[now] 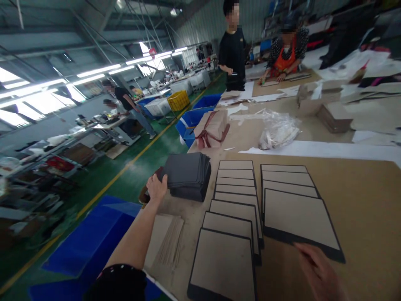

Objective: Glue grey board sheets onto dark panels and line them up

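Left fingers point(164, 181) at dark stack point(183, 169); right hand point(321, 269) near panel point(297, 215).

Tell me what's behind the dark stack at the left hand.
Behind the dark stack, a tied beige bundle shows, with a blue bin beside it. Whatever lies close behind the stack is covered by it and can't be seen.

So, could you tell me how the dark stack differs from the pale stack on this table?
The dark stack is dark grey; the pale stack is beige. The dark stack stands thicker, while the pale stack lies lower and fanned out. The left hand is at the dark stack; the pale stack lies nearer the camera. Both rest on the table.
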The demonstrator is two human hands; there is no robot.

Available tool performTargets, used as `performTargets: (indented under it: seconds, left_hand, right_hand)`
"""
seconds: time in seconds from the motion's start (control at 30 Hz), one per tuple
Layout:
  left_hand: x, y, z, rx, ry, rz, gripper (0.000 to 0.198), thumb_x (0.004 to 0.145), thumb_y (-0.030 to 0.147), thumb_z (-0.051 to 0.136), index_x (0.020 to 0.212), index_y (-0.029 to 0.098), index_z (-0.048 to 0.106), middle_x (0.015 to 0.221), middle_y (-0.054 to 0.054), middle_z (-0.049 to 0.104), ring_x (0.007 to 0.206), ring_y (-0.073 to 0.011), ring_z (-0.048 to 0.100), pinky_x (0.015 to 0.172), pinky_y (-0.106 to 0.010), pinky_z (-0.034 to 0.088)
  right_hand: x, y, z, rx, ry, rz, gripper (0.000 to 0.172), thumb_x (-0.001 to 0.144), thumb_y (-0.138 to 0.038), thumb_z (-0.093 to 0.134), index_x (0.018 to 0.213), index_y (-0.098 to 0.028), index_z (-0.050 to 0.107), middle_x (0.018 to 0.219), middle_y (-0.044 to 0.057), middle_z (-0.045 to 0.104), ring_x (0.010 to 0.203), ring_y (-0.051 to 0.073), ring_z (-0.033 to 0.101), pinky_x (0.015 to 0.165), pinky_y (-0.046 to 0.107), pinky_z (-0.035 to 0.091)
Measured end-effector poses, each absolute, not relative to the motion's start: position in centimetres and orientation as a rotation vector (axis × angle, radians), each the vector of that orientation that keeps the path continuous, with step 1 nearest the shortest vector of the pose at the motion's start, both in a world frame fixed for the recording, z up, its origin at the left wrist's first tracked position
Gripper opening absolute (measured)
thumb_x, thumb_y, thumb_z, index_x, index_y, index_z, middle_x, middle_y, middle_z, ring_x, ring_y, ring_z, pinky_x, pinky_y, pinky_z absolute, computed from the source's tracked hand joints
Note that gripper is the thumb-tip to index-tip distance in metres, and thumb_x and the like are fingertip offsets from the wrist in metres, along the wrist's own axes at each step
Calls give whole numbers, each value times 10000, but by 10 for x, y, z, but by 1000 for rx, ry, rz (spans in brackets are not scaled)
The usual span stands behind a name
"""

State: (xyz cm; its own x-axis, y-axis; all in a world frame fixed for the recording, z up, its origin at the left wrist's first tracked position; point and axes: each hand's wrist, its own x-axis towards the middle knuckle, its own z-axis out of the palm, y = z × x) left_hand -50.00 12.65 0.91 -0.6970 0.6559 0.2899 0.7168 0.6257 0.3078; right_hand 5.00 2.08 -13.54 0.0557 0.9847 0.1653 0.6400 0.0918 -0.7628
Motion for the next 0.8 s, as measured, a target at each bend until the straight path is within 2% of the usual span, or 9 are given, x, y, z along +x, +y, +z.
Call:
performTargets:
  seconds: [0.07, 0.13, 0.27, 0.43, 0.57, 0.7, 0.8]
  left_hand:
    - [-510, 133, 2, -1147, -2785, -613, 615, 881, 450, 438, 1271, -22, 493, 1289, -312, 553, 1262, -395, 498, 1060, -530, 385]
    - [-514, 137, -6, -1156, -2846, -623, 609, 875, 448, 446, 1258, -22, 504, 1253, -312, 575, 1229, -387, 538, 1035, -505, 421]
    - [-517, 139, -16, -1166, -2866, -681, 651, 880, 450, 432, 1325, -24, 440, 1333, -315, 510, 1328, -377, 461, 1072, -493, 399]
    - [-522, 140, -24, -1181, -2859, -776, 663, 872, 460, 457, 1336, -13, 423, 1335, -298, 500, 1362, -382, 414, 1087, -502, 380]
    - [-523, 142, -30, -1166, -2856, -842, 672, 877, 452, 469, 1339, -33, 408, 1328, -322, 486, 1360, -397, 410, 1077, -502, 390]
    - [-521, 142, -35, -1145, -2848, -888, 679, 883, 447, 468, 1356, -33, 385, 1348, -350, 445, 1348, -411, 427, 1053, -522, 415]
    - [-520, 142, -37, -1124, -2843, -918, 670, 883, 451, 475, 1361, -11, 389, 1361, -344, 435, 1333, -419, 444, 1025, -549, 440]
  right_hand:
    - [-15, 59, -104, -1332, -1782, 985, 294, 904, -422, 459, 1048, -266, 661, 1037, 83, 663, 943, 237, 630, 824, 356, 523]
    - [-81, 98, -71, -1135, -1850, 1150, 275, 904, -383, 467, 1045, -248, 660, 955, 66, 652, 832, 210, 611, 743, 333, 509]
    - [-191, 166, -27, -957, -1980, 1118, 309, 839, -268, 534, 1110, -191, 660, 963, 56, 632, 834, 180, 566, 834, 327, 466]
    - [-269, 221, -26, -1160, -1913, 1142, 419, 860, -307, 557, 1242, -145, 617, 1116, 100, 620, 1025, 202, 561, 986, 331, 407]
    - [-294, 246, -37, -1266, -1903, 1138, 470, 878, -358, 544, 1261, -93, 602, 1176, 156, 628, 1147, 265, 538, 1031, 387, 382]
    - [-302, 251, -39, -1311, -1909, 1100, 430, 851, -360, 574, 1183, -96, 646, 1201, 177, 631, 1204, 297, 508, 1068, 409, 341]
    - [-306, 248, -34, -1358, -1876, 1084, 336, 794, -330, 624, 1064, -138, 683, 1132, 159, 654, 1209, 308, 494, 1069, 415, 328]
